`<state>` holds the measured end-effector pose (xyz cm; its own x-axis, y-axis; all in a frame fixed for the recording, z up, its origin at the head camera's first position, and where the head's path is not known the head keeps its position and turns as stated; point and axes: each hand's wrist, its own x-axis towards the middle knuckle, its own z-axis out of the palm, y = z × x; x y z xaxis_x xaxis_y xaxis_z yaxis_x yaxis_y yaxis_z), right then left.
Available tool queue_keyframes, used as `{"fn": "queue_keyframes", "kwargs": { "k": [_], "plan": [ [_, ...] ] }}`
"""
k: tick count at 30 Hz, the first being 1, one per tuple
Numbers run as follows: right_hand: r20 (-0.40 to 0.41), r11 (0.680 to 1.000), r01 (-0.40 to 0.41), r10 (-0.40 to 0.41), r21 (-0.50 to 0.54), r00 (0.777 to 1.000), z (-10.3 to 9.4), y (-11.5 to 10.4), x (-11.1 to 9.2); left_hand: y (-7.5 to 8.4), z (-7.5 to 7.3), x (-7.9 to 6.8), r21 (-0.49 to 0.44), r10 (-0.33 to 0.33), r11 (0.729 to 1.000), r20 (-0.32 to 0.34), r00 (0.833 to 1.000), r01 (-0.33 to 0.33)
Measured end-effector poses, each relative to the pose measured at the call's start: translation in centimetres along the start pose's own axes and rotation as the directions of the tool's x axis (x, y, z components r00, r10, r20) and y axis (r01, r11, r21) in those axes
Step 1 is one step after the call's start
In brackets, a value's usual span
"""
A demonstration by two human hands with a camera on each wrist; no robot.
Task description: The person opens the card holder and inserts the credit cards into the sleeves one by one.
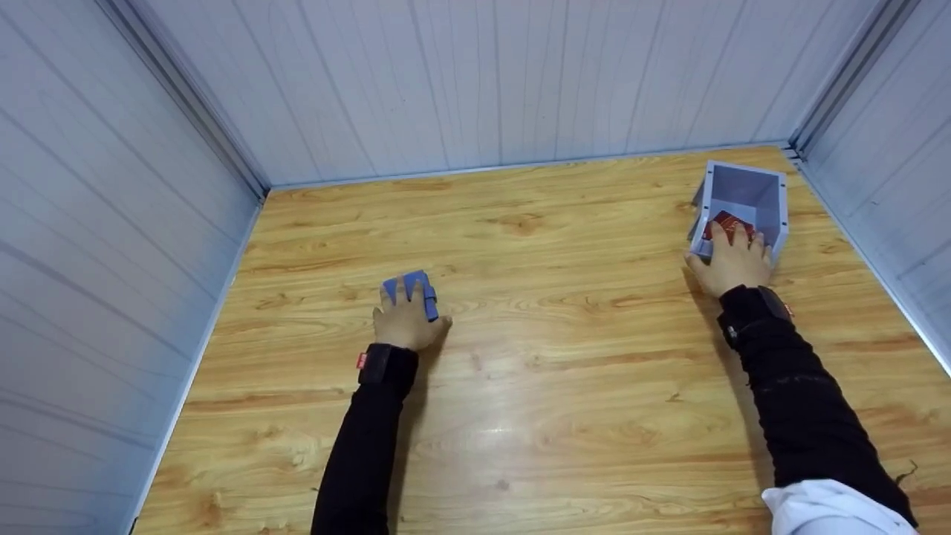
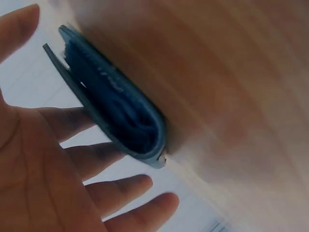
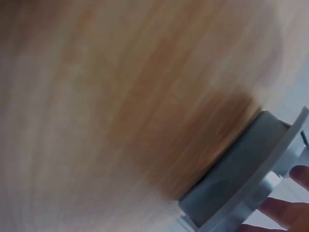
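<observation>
A small blue folded wallet with a strap lies on the wooden table, left of the middle. My left hand rests over it, fingers spread and nearly straight, thumb out to the right. Its fold and inner layers show in the left wrist view, where the index and middle fingers reach behind the wallet. At the far right stands a grey plastic box, its opening facing up. Over its near rim reaches my right hand, fingers extended above a dark red patterned packet inside.
The wood-grain table is bounded by a pale panelled back wall and side walls on the left and right. The grey box stands near the back right corner.
</observation>
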<state>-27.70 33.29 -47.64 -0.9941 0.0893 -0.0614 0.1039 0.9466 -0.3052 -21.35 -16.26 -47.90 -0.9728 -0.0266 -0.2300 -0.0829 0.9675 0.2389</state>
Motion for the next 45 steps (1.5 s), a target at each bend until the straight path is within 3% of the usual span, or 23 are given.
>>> {"fn": "queue_keyframes", "kwargs": {
  "k": [9,17,24,45],
  "plan": [
    [0.027,0.999,0.028,-0.028,-0.025,0.999,0.1,0.3,0.3,0.0,0.1,0.1,-0.016,0.018,1.000,-0.013,1.000,-0.018],
    [-0.020,0.998,0.054,-0.054,0.011,0.998,0.3,0.6,0.7,0.1,0.1,-0.2,-0.038,0.041,0.998,-0.037,0.998,-0.043],
    [-0.033,0.998,0.054,-0.054,0.015,0.998,0.2,0.4,0.6,0.3,0.1,-0.6,-0.067,0.058,0.996,-0.012,0.998,-0.058],
    [0.012,0.996,0.086,-0.085,-0.001,0.996,0.3,-0.8,0.0,2.5,0.7,-2.3,0.013,0.144,0.989,-0.008,0.990,-0.144]
  ]
}}
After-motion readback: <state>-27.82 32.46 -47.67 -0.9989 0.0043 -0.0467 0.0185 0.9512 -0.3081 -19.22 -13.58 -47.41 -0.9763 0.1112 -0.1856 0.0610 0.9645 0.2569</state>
